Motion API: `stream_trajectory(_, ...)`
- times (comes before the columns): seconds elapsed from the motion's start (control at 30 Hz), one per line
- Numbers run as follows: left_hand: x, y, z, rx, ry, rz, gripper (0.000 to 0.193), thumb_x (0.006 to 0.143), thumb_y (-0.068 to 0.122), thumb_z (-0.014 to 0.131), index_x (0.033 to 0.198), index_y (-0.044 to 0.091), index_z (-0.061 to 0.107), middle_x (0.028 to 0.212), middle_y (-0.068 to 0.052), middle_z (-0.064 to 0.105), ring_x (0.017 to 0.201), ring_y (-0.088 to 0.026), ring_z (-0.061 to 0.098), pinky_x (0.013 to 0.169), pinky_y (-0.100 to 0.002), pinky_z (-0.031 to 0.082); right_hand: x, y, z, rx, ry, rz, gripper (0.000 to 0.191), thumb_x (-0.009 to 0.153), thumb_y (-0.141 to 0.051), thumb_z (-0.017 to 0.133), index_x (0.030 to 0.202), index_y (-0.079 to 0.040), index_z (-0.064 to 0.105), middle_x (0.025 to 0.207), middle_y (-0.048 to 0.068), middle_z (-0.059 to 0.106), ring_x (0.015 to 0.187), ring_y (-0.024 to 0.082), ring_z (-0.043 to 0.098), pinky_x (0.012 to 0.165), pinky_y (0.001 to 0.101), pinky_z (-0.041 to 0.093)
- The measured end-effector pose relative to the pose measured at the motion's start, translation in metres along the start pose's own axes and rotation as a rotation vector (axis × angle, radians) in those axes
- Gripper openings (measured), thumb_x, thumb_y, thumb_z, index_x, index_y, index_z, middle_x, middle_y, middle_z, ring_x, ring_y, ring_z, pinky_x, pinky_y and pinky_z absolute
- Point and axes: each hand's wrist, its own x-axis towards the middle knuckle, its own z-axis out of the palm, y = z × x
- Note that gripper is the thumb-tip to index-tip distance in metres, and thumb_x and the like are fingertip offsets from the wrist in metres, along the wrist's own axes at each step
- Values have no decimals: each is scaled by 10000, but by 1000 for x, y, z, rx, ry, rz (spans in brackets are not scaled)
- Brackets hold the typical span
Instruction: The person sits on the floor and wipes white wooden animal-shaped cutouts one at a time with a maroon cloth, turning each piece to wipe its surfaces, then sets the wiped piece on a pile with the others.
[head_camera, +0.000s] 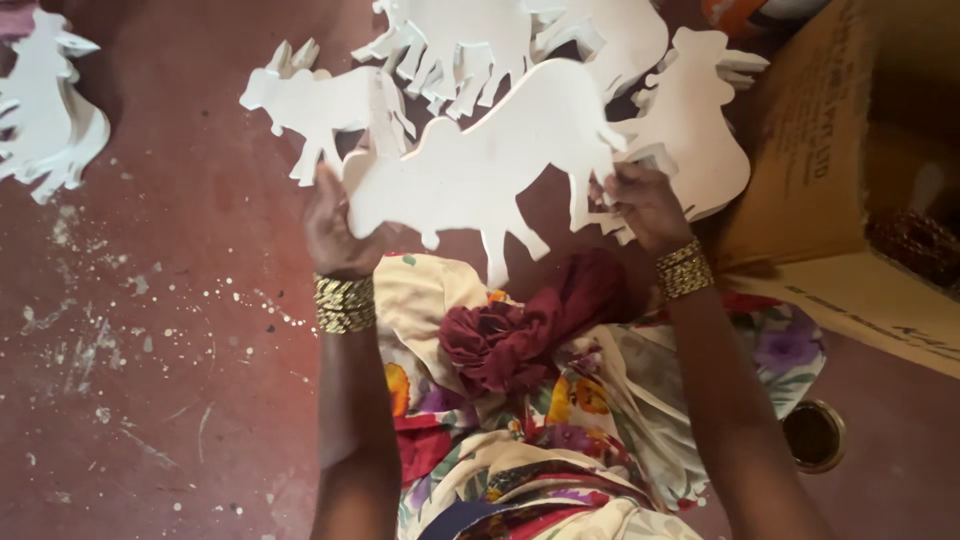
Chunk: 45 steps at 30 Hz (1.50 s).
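white cow cutout (480, 165), dark red floor (170, 300), floral cloth (600, 400)

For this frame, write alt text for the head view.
Both hands, left hand and right hand, hold up a white animal-shaped cutout over a red floor. More white cutouts lie beyond; a cardboard box sits at right.

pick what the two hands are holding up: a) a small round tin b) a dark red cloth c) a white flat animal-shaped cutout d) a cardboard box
c: the left hand and right hand each grip one end of the white animal-shaped cutout, while the cardboard box, dark red cloth and round tin lie apart from the hands.
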Motion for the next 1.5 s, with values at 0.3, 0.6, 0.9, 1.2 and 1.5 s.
stream_trajectory(0.3,8,-27,52,677,226,-145,522,975,156,724,1411,-32,506,1227,-128,667,1042,-172,619,878,-330,526,-17,49,-18,-256,266,-47,359,962,-185,655,1295,-76,576,1101,-16,700,863,106,656,676,287,545)
stream_trajectory(0.6,30,-77,30,1110,221,-111,376,992,242,712,1286,35,604,1041,23,667,953,-43,604,844,-208,512,-131,67,64,-1168,-124,-582,400,757,-325,791,1052,-71,699,1084,144,671,1034,330,656,899,567,429)
stream_trajectory(0.9,33,-106,2,813,167,-231,398,1040,344,633,1285,34,579,1013,31,628,863,-20,568,717,-207,489,-77,-7,12,515,360,-251,234,1086,-99,554,1301,-16,597,1259,108,659,1157,222,650,1050,399,544)
stream_trajectory(1.2,52,-118,7,1124,352,-74,425,1073,441,515,1195,43,604,955,46,581,886,-43,514,785,-217,469,-19,88,165,-242,458,-449,300,1074,-252,540,1252,-18,602,1384,221,517,1288,353,513,1106,483,425)
stream_trajectory(1.5,48,-114,1,1161,290,-81,382,1112,412,514,1160,39,576,926,40,483,873,-42,426,770,-214,419,83,93,61,-314,635,-344,253,1071,-164,501,1206,-23,662,1198,124,687,1117,229,646,1009,355,502)
